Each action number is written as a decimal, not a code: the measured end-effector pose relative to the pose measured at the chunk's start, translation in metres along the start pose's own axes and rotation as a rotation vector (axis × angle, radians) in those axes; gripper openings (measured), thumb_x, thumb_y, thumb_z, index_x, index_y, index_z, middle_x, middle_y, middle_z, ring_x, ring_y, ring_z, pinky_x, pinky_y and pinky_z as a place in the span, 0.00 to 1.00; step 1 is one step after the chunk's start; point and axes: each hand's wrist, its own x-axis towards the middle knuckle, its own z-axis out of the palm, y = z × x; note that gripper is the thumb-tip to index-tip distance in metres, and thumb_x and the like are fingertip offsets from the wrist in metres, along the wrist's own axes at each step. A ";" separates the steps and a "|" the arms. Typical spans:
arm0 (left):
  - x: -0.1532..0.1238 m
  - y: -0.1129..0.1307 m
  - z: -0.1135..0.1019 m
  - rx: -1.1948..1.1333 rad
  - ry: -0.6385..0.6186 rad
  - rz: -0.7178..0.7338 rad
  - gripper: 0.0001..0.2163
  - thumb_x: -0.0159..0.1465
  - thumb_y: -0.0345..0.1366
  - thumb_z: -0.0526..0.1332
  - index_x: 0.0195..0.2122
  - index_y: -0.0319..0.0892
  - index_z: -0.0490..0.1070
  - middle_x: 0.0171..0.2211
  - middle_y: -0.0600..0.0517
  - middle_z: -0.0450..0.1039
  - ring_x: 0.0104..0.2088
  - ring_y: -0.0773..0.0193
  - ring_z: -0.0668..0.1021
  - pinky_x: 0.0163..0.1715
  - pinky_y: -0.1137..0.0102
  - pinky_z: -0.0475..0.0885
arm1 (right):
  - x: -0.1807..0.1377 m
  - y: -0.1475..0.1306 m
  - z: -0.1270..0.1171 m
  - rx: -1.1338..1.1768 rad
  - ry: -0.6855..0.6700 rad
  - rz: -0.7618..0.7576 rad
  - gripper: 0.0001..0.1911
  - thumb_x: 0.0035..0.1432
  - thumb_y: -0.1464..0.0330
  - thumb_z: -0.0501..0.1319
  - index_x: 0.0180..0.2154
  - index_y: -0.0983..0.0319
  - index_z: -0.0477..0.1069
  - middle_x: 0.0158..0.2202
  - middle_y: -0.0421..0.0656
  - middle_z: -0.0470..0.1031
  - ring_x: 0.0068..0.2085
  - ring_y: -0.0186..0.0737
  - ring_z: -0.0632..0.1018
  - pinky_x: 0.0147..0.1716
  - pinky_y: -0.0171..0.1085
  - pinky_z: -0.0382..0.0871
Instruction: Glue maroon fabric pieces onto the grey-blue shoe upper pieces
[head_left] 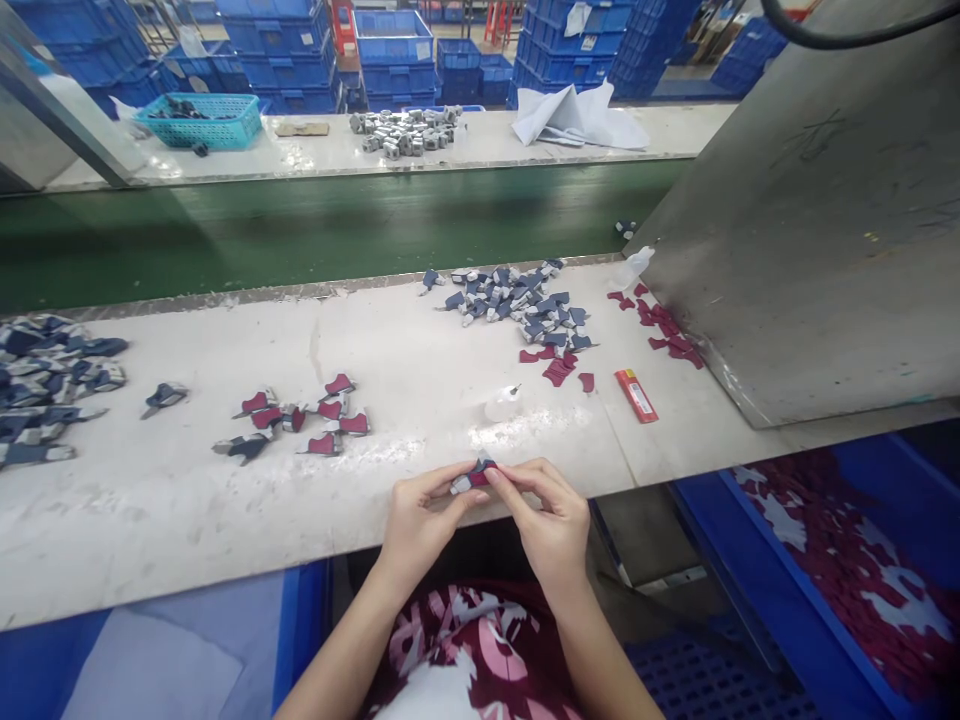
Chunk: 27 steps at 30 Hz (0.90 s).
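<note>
Between both hands, at the table's near edge, is a small grey part with a dark red piece (478, 479) on its face. My left hand (427, 510) pinches its left end, and my right hand (546, 510) presses the red piece with the thumb. A small translucent bottle with a thin dark tip (502, 404) lies just beyond the hands. Further back sits a pile of grey and dark blue parts (517, 300), with loose dark red pieces (559, 370) in front of it. Left of the hands lie several parts with red faces (326, 415).
A larger pile of blue and grey parts (45, 390) covers the far left of the table (187, 520). A red and yellow packet (636, 396) lies at right, near a metal panel (810, 250). Beyond the green belt (337, 225) stands a turquoise basket (202, 125).
</note>
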 end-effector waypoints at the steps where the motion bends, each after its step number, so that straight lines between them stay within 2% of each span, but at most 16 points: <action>1: 0.000 0.001 0.001 -0.004 0.007 -0.007 0.12 0.55 0.33 0.71 0.41 0.41 0.83 0.38 0.50 0.85 0.38 0.54 0.87 0.42 0.68 0.83 | 0.000 -0.001 0.000 -0.023 0.006 -0.023 0.02 0.58 0.67 0.69 0.33 0.57 0.82 0.27 0.39 0.76 0.28 0.34 0.77 0.26 0.33 0.74; 8: 0.000 0.004 0.004 -0.056 0.056 -0.036 0.11 0.55 0.37 0.73 0.38 0.41 0.83 0.38 0.48 0.85 0.40 0.53 0.86 0.43 0.67 0.83 | -0.004 -0.004 0.001 -0.138 0.065 -0.203 0.04 0.59 0.70 0.68 0.35 0.56 0.83 0.28 0.40 0.76 0.27 0.33 0.78 0.25 0.32 0.76; 11: 0.000 0.007 0.004 -0.088 0.061 -0.056 0.11 0.54 0.37 0.74 0.37 0.40 0.84 0.37 0.47 0.85 0.39 0.52 0.86 0.43 0.67 0.83 | -0.001 0.000 -0.002 -0.077 0.034 -0.102 0.04 0.58 0.68 0.69 0.37 0.55 0.83 0.32 0.41 0.78 0.30 0.35 0.79 0.27 0.32 0.77; 13: -0.001 0.011 0.003 -0.093 0.040 -0.055 0.10 0.54 0.37 0.74 0.37 0.41 0.84 0.37 0.47 0.85 0.39 0.52 0.86 0.43 0.67 0.83 | 0.004 0.004 -0.007 0.047 -0.077 0.049 0.10 0.58 0.64 0.69 0.43 0.55 0.82 0.38 0.43 0.79 0.34 0.37 0.81 0.31 0.34 0.79; 15: -0.001 0.015 0.002 -0.092 0.004 -0.050 0.10 0.54 0.37 0.74 0.36 0.41 0.84 0.37 0.47 0.85 0.39 0.52 0.86 0.44 0.66 0.83 | 0.009 0.009 -0.012 0.199 -0.263 0.172 0.13 0.58 0.61 0.69 0.45 0.55 0.81 0.40 0.45 0.79 0.39 0.40 0.81 0.35 0.36 0.80; 17: -0.001 0.018 0.000 -0.078 -0.026 -0.043 0.10 0.54 0.37 0.74 0.36 0.41 0.84 0.37 0.47 0.85 0.39 0.52 0.86 0.45 0.65 0.83 | 0.014 0.012 -0.016 0.306 -0.404 0.217 0.12 0.59 0.60 0.68 0.43 0.56 0.82 0.39 0.44 0.79 0.40 0.41 0.81 0.37 0.37 0.80; 18: -0.001 0.019 0.000 -0.067 -0.037 -0.037 0.10 0.54 0.37 0.74 0.36 0.41 0.84 0.37 0.47 0.85 0.39 0.52 0.86 0.45 0.65 0.83 | 0.015 0.012 -0.017 0.331 -0.430 0.213 0.10 0.59 0.60 0.67 0.41 0.56 0.82 0.37 0.44 0.79 0.39 0.40 0.81 0.36 0.37 0.79; 22: -0.004 0.023 0.000 -0.013 -0.030 -0.001 0.09 0.54 0.35 0.72 0.37 0.41 0.84 0.37 0.47 0.85 0.38 0.53 0.86 0.42 0.65 0.84 | 0.011 0.009 -0.013 0.325 -0.365 0.148 0.08 0.60 0.62 0.67 0.39 0.56 0.82 0.34 0.43 0.77 0.35 0.38 0.78 0.34 0.36 0.77; 27: -0.014 0.025 0.009 0.070 0.108 0.071 0.08 0.56 0.32 0.69 0.37 0.41 0.84 0.36 0.48 0.85 0.36 0.55 0.87 0.40 0.69 0.84 | 0.000 0.003 -0.003 0.279 -0.244 0.108 0.09 0.62 0.62 0.64 0.39 0.57 0.82 0.33 0.44 0.76 0.34 0.38 0.78 0.32 0.36 0.76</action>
